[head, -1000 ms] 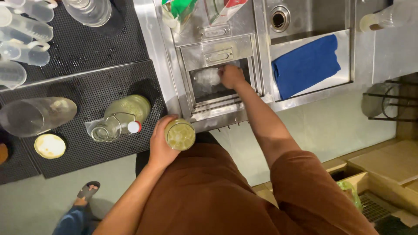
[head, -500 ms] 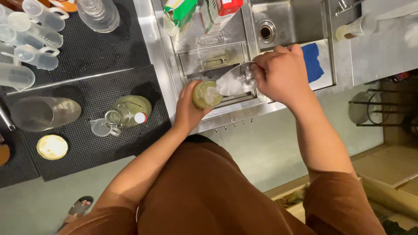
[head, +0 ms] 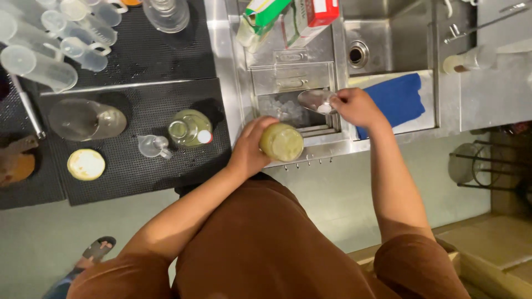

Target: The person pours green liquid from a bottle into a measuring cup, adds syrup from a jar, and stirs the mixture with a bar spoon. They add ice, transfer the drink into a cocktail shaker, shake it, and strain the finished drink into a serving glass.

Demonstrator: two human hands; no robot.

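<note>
The left hand (head: 249, 149) is wrapping its fingers around a cup of pale green drink (head: 282, 142), holding it upright at the front edge of the steel desk (head: 224, 55), in the middle of the frame. The right hand (head: 357, 106) is closing on the handle of a metal scoop (head: 315, 100), which is hanging over the open ice bin (head: 288, 108) just above the cup. The cup is probably being kept so near to the bin so that nothing falls between them.

On the black mat (head: 127, 166) at the left, a green glass bottle (head: 190, 128) is lying on its side beside a small clear measuring cup (head: 152, 145) and a round yellow lid (head: 86, 164). A blue cloth (head: 400, 101) is lying at the right of the bin, partly covered by the right hand.

What is inside the scoop is hard to see; something whitish is showing at the handle end. The cartons (head: 288, 16) at the top are cut off by the frame.
</note>
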